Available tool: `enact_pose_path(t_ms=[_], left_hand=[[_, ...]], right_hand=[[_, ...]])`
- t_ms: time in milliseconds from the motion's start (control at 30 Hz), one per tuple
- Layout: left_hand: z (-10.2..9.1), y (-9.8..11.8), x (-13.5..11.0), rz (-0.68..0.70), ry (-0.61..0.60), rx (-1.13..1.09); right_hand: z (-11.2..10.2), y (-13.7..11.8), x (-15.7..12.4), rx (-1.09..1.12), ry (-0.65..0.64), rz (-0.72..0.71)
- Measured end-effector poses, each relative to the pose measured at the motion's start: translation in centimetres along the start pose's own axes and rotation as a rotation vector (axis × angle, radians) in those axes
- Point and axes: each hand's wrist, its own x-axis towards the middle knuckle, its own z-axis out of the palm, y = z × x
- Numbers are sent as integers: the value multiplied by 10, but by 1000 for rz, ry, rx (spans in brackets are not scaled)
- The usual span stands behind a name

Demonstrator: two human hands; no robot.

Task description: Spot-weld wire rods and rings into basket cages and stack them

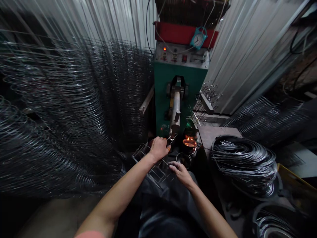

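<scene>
A small wire rack (156, 172) of thin crossed rods lies tilted above my lap, below the spot welder's electrodes. My left hand (158, 149) is closed on its upper part, just under the round metal electrode arm (176, 105). My right hand (180, 172) pinches a thin wire at the rack's right side; whether that wire is joined to the rack I cannot tell. One end of the rack reaches up to the lower electrode tip. The left fingertips are partly hidden.
The green spot welder (162, 89) stands ahead, with a blue clock (198, 39) on it. An orange glow shows in a round container (190, 142). Stacked wire rings (81, 109) crowd the left. Bundled wires (245, 162) lie on the right-hand bench (210, 132).
</scene>
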Motion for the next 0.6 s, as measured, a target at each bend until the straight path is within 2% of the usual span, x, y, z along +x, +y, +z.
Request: enact_pose_path(t_ms=[333, 600], left_hand=[[2, -1, -1, -4, 33, 24], [-2, 5, 12, -24, 28, 18]], right_hand=[[10, -10, 3, -29, 65, -44], [7, -11, 10, -40, 97, -48]])
